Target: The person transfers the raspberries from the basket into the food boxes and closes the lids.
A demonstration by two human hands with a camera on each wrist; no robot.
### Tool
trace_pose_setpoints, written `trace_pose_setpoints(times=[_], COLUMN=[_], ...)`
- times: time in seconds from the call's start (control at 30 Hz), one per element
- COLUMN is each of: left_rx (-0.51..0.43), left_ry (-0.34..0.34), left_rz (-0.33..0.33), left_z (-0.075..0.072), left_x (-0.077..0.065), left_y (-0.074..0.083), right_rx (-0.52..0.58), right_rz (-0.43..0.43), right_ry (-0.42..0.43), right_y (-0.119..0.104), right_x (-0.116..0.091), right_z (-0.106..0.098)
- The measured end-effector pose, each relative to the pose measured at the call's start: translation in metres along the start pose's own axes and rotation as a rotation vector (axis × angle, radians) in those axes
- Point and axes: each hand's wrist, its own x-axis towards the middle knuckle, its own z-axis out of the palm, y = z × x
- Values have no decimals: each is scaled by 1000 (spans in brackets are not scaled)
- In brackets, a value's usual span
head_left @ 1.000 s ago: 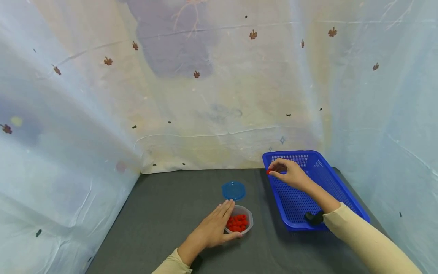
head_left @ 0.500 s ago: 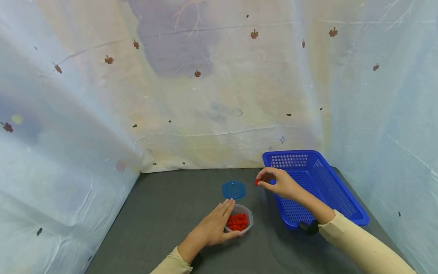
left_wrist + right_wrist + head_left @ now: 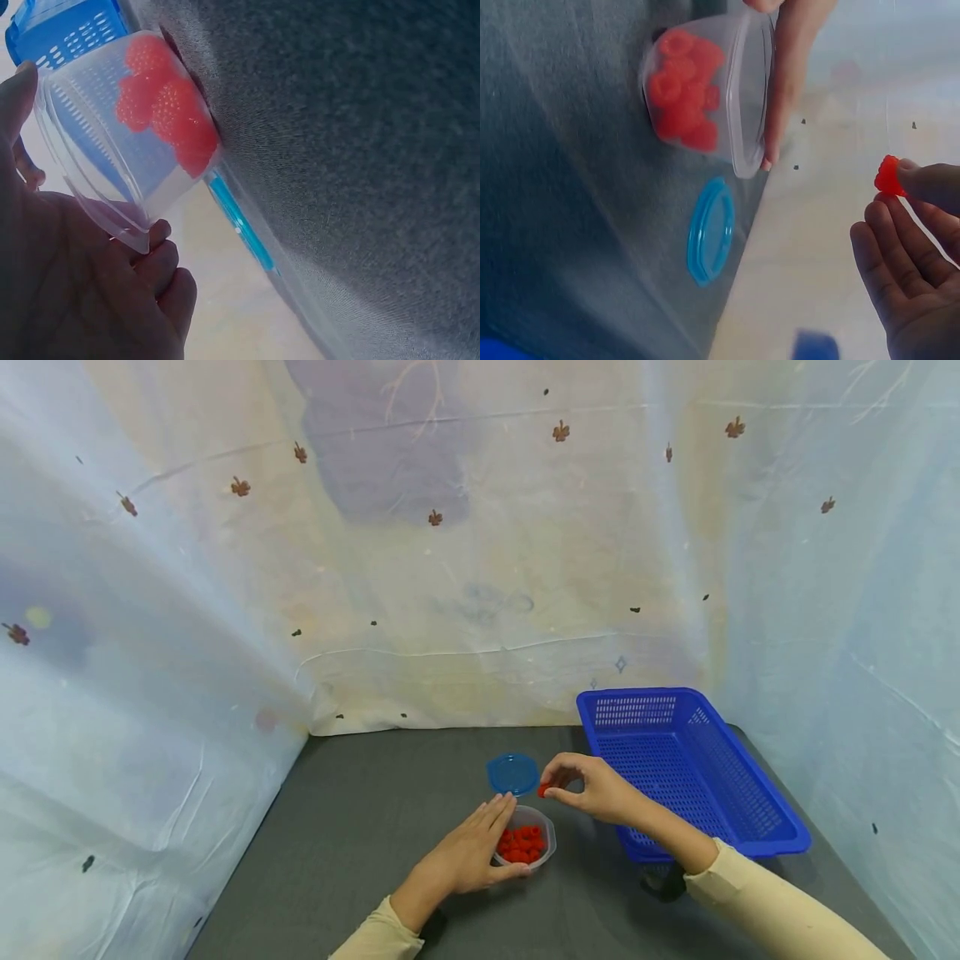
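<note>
My left hand point(image 3: 467, 853) holds the rim of a clear plastic container point(image 3: 550, 833), thumb on the near side and fingers on the far side. Several red raspberries point(image 3: 176, 109) lie in the bottom of this upright tub. Between thumb and fingertips, my right hand point(image 3: 596, 789) pinches a single raspberry point(image 3: 889, 176). It is above the table, just to the right of and beyond the container. A blue lid point(image 3: 513, 774) lies flat on the table behind the container, close to both hands.
A blue perforated plastic basket point(image 3: 693, 774) stands on the right of the dark grey table point(image 3: 360, 810), partly behind my right forearm. Pale printed sheets point(image 3: 495, 568) hang behind the table and at both sides.
The right hand has moved left and nearer, from over the basket's left rim to beside the container, keeping the raspberry pinched. My left hand has stayed on the container.
</note>
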Motion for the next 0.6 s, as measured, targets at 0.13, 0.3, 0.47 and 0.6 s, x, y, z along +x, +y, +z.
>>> trace_pose_setpoints(times=[0.13,0.3,0.47,0.6], left_rx=[-26,-32,-25,-29], left_ry=[-13,-22,-35,-40], left_rz=[3,10,9,10], left_z=[-4,-7,-6,-7], left_x=[0,0,1,0], left_y=[1,1,-1,-3], right_rx=[-14,-15,14,28], right_rz=[-6,-21,-3,12], right_ry=[-8,-57,-112,-128], right_y=[1,3,4,2], right_x=[-1,-2,-3,-4], right_z=[8,19,30,35])
